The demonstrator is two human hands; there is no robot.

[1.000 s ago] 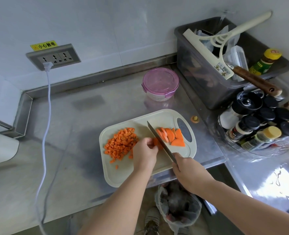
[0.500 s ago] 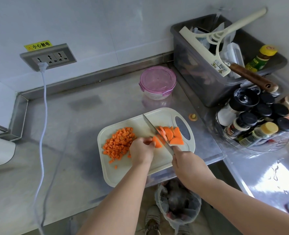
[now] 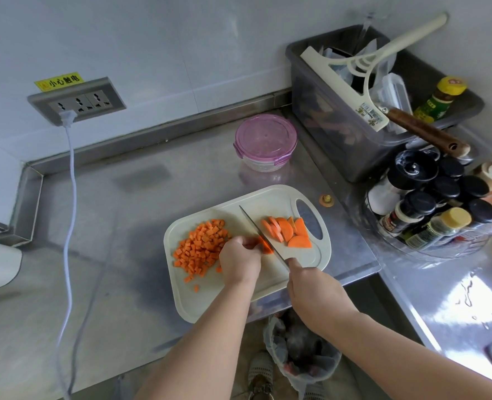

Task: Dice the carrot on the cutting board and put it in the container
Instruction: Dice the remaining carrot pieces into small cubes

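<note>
A pale cutting board (image 3: 210,295) lies on the steel counter. A pile of diced carrot (image 3: 202,248) sits on its left part. Several half-round carrot slices (image 3: 286,230) lie fanned near the board's handle hole. My left hand (image 3: 240,259) holds down a small stack of carrot pieces (image 3: 265,246) with curled fingers. My right hand (image 3: 314,290) grips the handle of a knife (image 3: 260,232), whose blade runs diagonally up-left right beside the held pieces. A round glass container with a pink lid (image 3: 265,141) stands closed behind the board.
A grey bin (image 3: 340,134) with utensils stands at the back right, with a rack of spice jars (image 3: 429,209) in front of it. A white cable (image 3: 71,197) hangs from the wall socket (image 3: 77,101). A bagged waste bin (image 3: 299,347) sits below the counter edge.
My view has drifted slightly. The knife blade has shifted a little along the held carrot pieces while my left hand stays pressed on them.
</note>
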